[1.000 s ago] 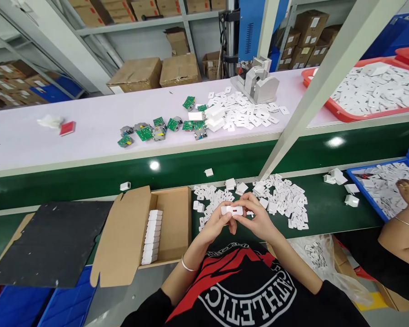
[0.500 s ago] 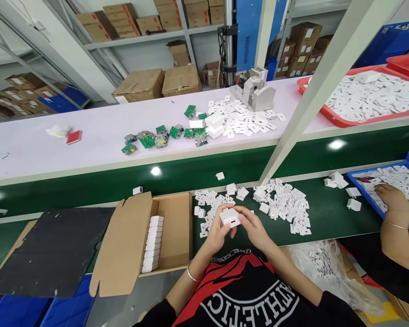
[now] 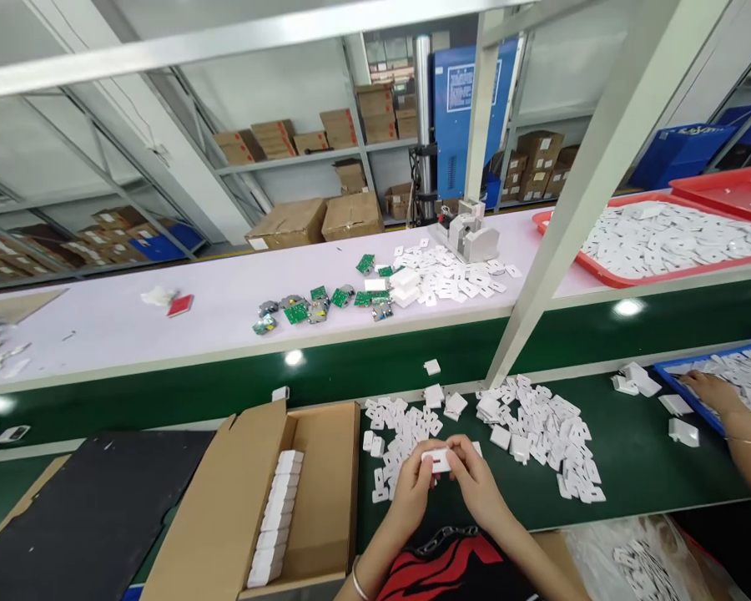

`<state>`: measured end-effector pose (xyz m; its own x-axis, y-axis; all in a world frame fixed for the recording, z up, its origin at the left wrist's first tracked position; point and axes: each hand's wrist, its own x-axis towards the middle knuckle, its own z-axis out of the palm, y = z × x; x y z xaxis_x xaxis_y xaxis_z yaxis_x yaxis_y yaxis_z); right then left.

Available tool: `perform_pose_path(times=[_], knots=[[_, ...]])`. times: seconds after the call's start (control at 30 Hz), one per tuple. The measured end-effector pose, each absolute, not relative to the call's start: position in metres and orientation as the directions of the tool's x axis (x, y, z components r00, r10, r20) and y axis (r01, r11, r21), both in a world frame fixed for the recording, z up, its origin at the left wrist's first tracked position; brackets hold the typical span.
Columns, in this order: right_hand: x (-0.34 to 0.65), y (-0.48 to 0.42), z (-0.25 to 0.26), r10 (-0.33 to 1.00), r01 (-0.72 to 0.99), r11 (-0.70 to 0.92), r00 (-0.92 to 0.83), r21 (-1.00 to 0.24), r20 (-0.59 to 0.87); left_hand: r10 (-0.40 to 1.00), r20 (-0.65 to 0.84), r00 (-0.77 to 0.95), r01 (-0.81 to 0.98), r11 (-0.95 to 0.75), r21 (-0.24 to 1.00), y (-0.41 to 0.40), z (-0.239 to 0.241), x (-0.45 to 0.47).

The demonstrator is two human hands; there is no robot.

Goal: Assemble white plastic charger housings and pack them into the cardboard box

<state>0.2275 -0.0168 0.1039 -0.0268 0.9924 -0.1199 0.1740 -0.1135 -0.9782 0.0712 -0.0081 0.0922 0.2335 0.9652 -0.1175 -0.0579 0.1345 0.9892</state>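
My left hand (image 3: 411, 492) and my right hand (image 3: 479, 488) meet low in the middle of the view, fingers closed around one small white plastic housing (image 3: 439, 460) held between them. Right behind them on the green work surface (image 3: 632, 467) lies a heap of flat white plastic parts (image 3: 538, 426), with a smaller heap (image 3: 397, 430) to the left. An open cardboard box (image 3: 313, 492) stands to the left of my hands, holding a row of finished white housings (image 3: 275, 526) along its left wall.
A co-worker's hand (image 3: 713, 392) reaches into a blue tray (image 3: 694, 367) at the right. The white upper shelf (image 3: 131, 325) carries green circuit boards (image 3: 316, 305), white parts, a small metal fixture (image 3: 472, 234) and a red tray (image 3: 576, 259). A slanted white post (image 3: 563, 217) crosses the view. A black sheet (image 3: 93, 517) lies at left.
The camera has tilted upward, so everything sits lower in view. My hands have kept hold of the white housing and turned it. The co-worker's hand has moved within the blue tray.
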Motion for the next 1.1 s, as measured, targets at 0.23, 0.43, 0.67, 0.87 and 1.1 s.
perform_pose_path(times=[0.23, 0.43, 0.67, 0.87, 1.1], knots=[[0.219, -0.016, 0.098, 0.956, 0.202, -0.209, -0.164, -0.957, -0.243, 0.959, -0.192, 0.208, -0.071, 0.211, 0.975, -0.017, 0.070, 0.067], [0.211, -0.011, 0.077, 0.949, 0.175, -0.231, -0.178, -0.957, -0.262, 0.954, -0.206, 0.218, -0.134, 0.238, 0.962, -0.018, 0.067, 0.059], [0.208, -0.010, 0.072, 0.952, 0.167, -0.256, -0.127, -0.952, -0.278, 0.941, -0.225, 0.253, -0.150, 0.268, 0.952, -0.014, 0.061, 0.057], [0.211, -0.012, 0.082, 0.957, 0.141, -0.246, -0.125, -0.959, -0.264, 0.950, -0.210, 0.230, -0.126, 0.243, 0.962, -0.011, 0.056, 0.064], [0.217, -0.016, 0.069, 0.954, 0.147, -0.228, -0.166, -0.963, -0.251, 0.938, -0.228, 0.261, -0.140, 0.271, 0.952, -0.011, 0.049, 0.063]])
